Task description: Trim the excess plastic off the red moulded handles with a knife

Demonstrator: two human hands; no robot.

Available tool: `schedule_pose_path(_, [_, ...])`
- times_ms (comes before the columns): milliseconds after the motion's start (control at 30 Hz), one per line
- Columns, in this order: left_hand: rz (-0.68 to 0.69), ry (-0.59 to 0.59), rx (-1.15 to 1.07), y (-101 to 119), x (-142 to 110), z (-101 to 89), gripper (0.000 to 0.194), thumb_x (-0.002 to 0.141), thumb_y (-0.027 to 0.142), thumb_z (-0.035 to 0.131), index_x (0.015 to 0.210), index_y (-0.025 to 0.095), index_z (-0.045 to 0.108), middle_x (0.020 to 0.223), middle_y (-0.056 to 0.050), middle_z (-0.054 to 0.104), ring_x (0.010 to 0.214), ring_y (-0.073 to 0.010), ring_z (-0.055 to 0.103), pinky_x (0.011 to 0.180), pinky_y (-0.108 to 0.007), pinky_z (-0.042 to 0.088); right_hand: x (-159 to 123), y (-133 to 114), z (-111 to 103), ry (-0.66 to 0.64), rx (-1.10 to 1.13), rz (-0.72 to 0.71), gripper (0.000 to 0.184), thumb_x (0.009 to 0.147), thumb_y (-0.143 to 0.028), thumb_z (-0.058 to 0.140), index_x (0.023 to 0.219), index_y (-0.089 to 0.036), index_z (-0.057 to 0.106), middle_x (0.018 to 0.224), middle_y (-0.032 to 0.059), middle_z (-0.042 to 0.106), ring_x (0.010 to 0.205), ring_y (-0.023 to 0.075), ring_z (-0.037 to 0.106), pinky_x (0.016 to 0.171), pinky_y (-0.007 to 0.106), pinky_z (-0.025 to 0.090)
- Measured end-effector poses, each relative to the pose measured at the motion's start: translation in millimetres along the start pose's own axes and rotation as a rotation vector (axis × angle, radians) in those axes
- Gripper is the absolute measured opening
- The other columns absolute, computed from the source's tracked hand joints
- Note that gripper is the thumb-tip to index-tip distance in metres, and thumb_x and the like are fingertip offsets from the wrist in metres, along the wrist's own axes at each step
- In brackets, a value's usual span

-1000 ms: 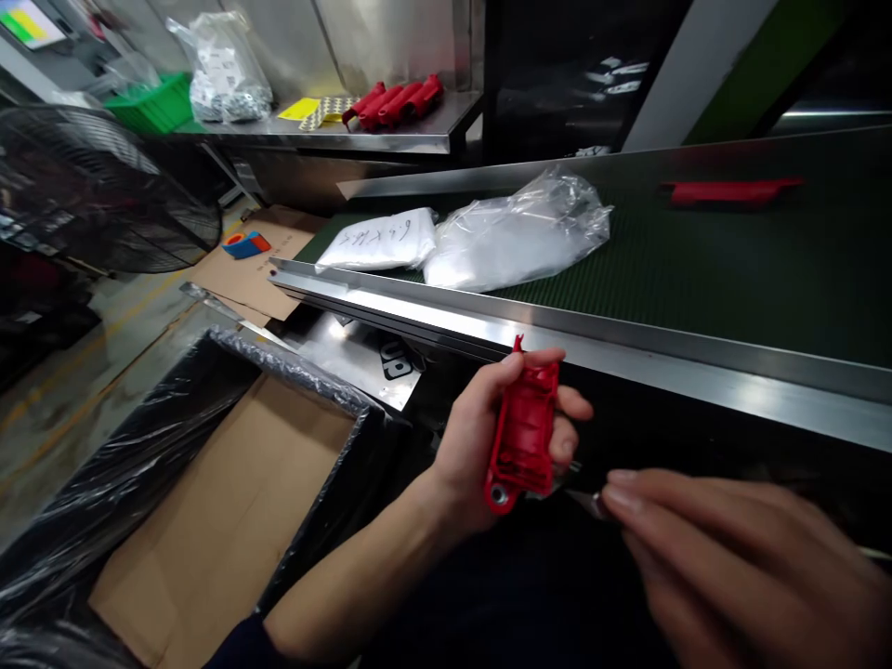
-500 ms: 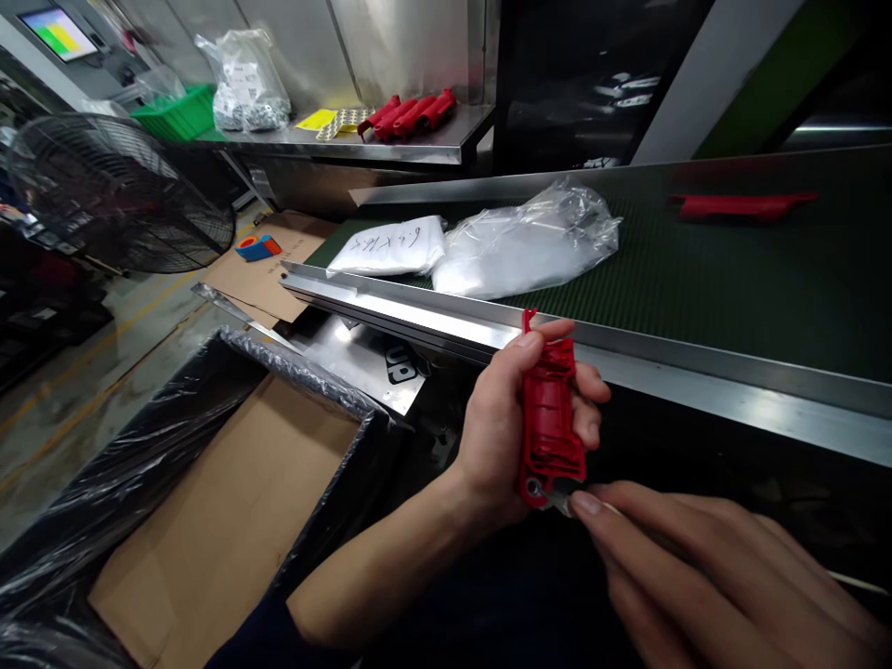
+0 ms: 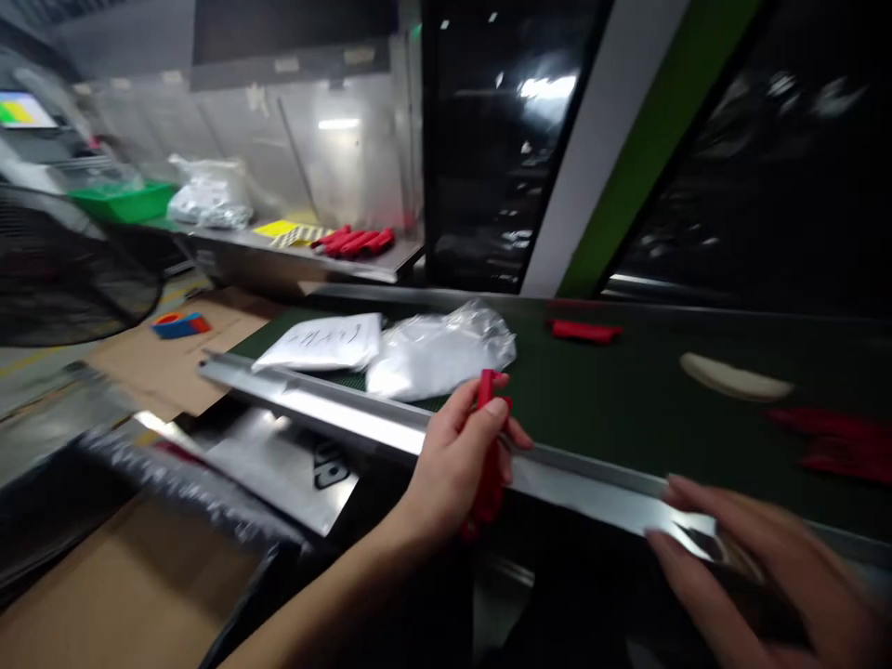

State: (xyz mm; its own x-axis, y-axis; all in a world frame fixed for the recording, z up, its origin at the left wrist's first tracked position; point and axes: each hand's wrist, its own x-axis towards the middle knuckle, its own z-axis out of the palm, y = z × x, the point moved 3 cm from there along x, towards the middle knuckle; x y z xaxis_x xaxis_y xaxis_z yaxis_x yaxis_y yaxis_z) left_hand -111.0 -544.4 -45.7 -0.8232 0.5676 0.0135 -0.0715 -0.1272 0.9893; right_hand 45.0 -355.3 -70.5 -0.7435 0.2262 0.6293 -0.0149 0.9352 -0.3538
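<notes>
While the left hand (image 3: 452, 469) clamps a red moulded plastic housing (image 3: 491, 465) edge-on, its long axis upright, in front of the brushed-steel rail (image 3: 592, 488) at the near edge of a dark green conveyor belt (image 3: 627, 372), the right hand (image 3: 759, 567) stands well apart to the right, too blurred to tell whether it grips anything.

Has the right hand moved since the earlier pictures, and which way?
Yes. The right hand has moved rightward along the steel conveyor rail, away from the red plastic part, and its fingers now overlap the rail.
</notes>
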Motion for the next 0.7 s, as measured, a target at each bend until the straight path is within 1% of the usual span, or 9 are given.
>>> schedule_pose_path(67, [0.227, -0.119, 0.597, 9, 37, 6.7, 0.042, 0.097, 0.046, 0.039, 0.131, 0.022, 0.045, 0.098, -0.008, 0.064, 0.075, -0.0183, 0.060, 0.067, -0.029, 0.046, 40, 29, -7, -0.025, -0.261, 0.155, 0.036, 0.093, -0.047, 0.053, 0.125, -0.030, 0.059, 0.121, 0.0014, 0.064, 0.090, 0.0210, 0.065, 0.069, 0.036, 0.051])
schedule_pose_path(100, [0.326, -0.183, 0.844, 11, 56, 12.7, 0.042, 0.097, 0.044, 0.040, 0.132, 0.022, 0.046, 0.103, -0.009, 0.064, 0.084, -0.0213, 0.061, 0.074, -0.033, 0.047, 61, 45, -9, -0.091, -0.365, 0.240, 0.037, 0.094, -0.049, 0.049, 0.123, -0.030, 0.059, 0.121, 0.0010, 0.064, 0.086, 0.0209, 0.065, 0.064, 0.035, 0.049])
schedule_pose_path(133, [0.398, -0.248, 1.024, 10, 74, 19.5, 0.040, 0.097, 0.042, 0.042, 0.131, 0.022, 0.049, 0.105, -0.010, 0.063, 0.089, -0.0242, 0.061, 0.078, -0.036, 0.047, 82, 62, -9, -0.195, -0.442, 0.338, 0.036, 0.096, -0.047, 0.044, 0.124, -0.030, 0.058, 0.124, 0.0012, 0.062, 0.089, 0.0218, 0.065, 0.064, 0.035, 0.048])
schedule_pose_path(200, [0.453, -0.363, 1.177, 2, 104, 33.1, 0.036, 0.093, 0.035, 0.051, 0.126, 0.021, 0.055, 0.101, -0.011, 0.063, 0.091, -0.0275, 0.061, 0.080, -0.040, 0.047, 122, 90, -3, -0.319, -0.488, 0.355, 0.034, 0.097, -0.040, 0.041, 0.119, -0.026, 0.062, 0.120, 0.0048, 0.063, 0.094, 0.0250, 0.064, 0.066, 0.036, 0.047])
schedule_pose_path(333, [0.455, -0.463, 1.253, -26, 125, 48.6, 0.039, 0.085, 0.027, 0.063, 0.124, 0.022, 0.059, 0.104, -0.012, 0.061, 0.096, -0.0308, 0.060, 0.083, -0.043, 0.049, 181, 122, 42, -0.528, -0.435, 0.217, 0.029, 0.096, -0.034, 0.051, 0.120, -0.020, 0.061, 0.122, 0.0075, 0.060, 0.104, 0.0213, 0.060, 0.089, 0.042, 0.050])
schedule_pose_path(433, [0.431, -0.461, 1.211, -37, 121, 45.2, 0.046, 0.085, 0.033, 0.065, 0.128, 0.021, 0.057, 0.113, -0.014, 0.058, 0.106, -0.0351, 0.056, 0.088, -0.049, 0.048, 205, 131, 83, -0.605, -0.393, 0.159, 0.039, 0.095, -0.039, 0.056, 0.129, -0.019, 0.054, 0.131, 0.0097, 0.054, 0.113, 0.0225, 0.056, 0.097, 0.046, 0.048])
schedule_pose_path(500, [0.397, -0.442, 1.121, -36, 117, 38.2, 0.048, 0.085, 0.038, 0.065, 0.129, 0.021, 0.056, 0.115, -0.014, 0.057, 0.109, -0.0349, 0.053, 0.095, -0.052, 0.044, 214, 136, 101, -0.630, -0.379, 0.156, 0.041, 0.095, -0.041, 0.057, 0.128, -0.018, 0.054, 0.131, 0.0104, 0.054, 0.113, 0.0230, 0.057, 0.096, 0.047, 0.048])
schedule_pose_path(600, [0.306, -0.359, 0.899, -27, 116, 27.3, 0.043, 0.088, 0.042, 0.060, 0.124, 0.019, 0.057, 0.118, -0.013, 0.056, 0.113, -0.0320, 0.052, 0.104, -0.052, 0.037, 216, 138, 107, -0.640, -0.361, 0.161, 0.036, 0.093, -0.043, 0.059, 0.116, -0.016, 0.060, 0.115, 0.0081, 0.062, 0.102, 0.0204, 0.060, 0.091, 0.044, 0.050])
schedule_pose_path(700, [0.153, -0.218, 0.595, -20, 112, 24.0, 0.043, 0.092, 0.044, 0.050, 0.125, 0.016, 0.052, 0.117, -0.013, 0.057, 0.110, -0.0279, 0.055, 0.101, -0.048, 0.042, 204, 119, 86, -0.537, -0.321, 0.138, 0.030, 0.090, -0.042, 0.060, 0.104, -0.015, 0.063, 0.100, 0.0068, 0.065, 0.091, 0.0191, 0.062, 0.085, 0.038, 0.051])
